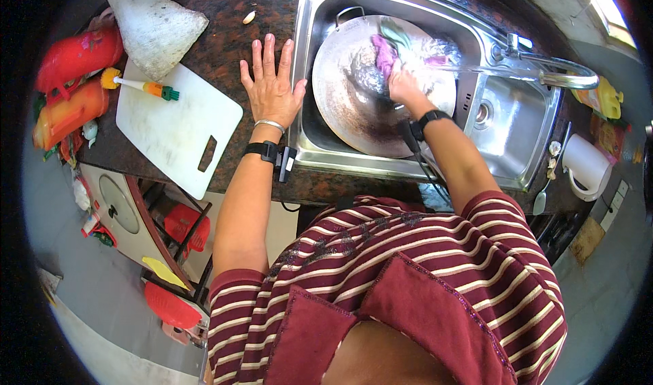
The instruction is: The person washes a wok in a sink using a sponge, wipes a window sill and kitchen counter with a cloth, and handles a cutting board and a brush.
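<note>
My left hand rests flat, fingers apart, on the dark granite counter beside the sink's left rim and holds nothing. In the larger basin of the steel sink sits a wide round metal wok with a loop handle and brown staining inside. Over it reaches my right hand, closed around a purple and green bundle. Blur hides whether this is cloth or leaves. A curved faucet pours water toward the wok, where water splashes and shines around the hand.
Left of my left hand lies a white cutting board with a yellow-headed brush across it. A pale bent object overlaps its far corner. Right of the sink are a white mug, a spoon and a yellow bottle.
</note>
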